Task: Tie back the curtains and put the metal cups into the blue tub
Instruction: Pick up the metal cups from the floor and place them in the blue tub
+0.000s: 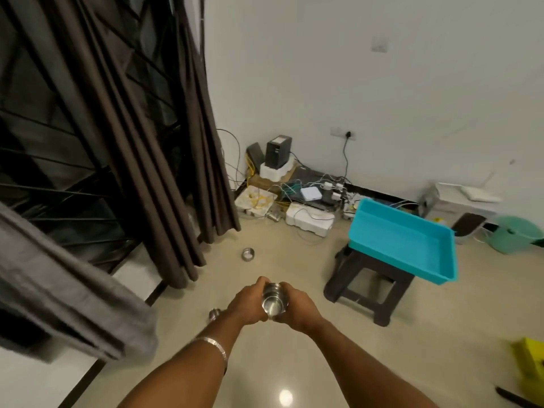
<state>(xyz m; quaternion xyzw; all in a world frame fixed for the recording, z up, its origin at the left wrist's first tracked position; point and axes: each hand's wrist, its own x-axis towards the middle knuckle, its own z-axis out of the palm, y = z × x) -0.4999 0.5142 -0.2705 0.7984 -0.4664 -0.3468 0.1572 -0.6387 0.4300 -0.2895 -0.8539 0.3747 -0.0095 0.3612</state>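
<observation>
1. A metal cup point(274, 302) is gripped between both hands in the lower middle of the head view, its open mouth tipped toward the camera.
2. The left hand point(245, 304) is wrapped around the cup's left side, and the right hand point(300, 307) is closed on its right side; both are held above the floor point(294, 357).
3. A silver bracelet point(213, 346) is worn on the left wrist.
4. A second metal cup point(248, 254) is seen standing upright on the floor, beyond the hands and near the hem of the brown curtains point(153, 160).
5. A third metal item point(214, 314) is partly hidden behind the left hand; whether it is a cup cannot be told for certain.
6. The blue tub point(403, 240) is set on a dark stool point(368, 290) to the right of the hands, well apart from them, and nothing is seen in it.
7. The brown curtains are seen hanging loose to the floor at the left, in front of a dark barred window point(44, 172).
8. A grey cloth point(67, 295), blurred, is seen at the lower left edge.
9. A tangle of cables and small devices point(297, 195) is seen against the white wall point(382, 83) beyond the tub.
10. A green bucket point(515, 234) is seen at the far right, and a yellow object point(530, 366), blurred, at the lower right edge.
</observation>
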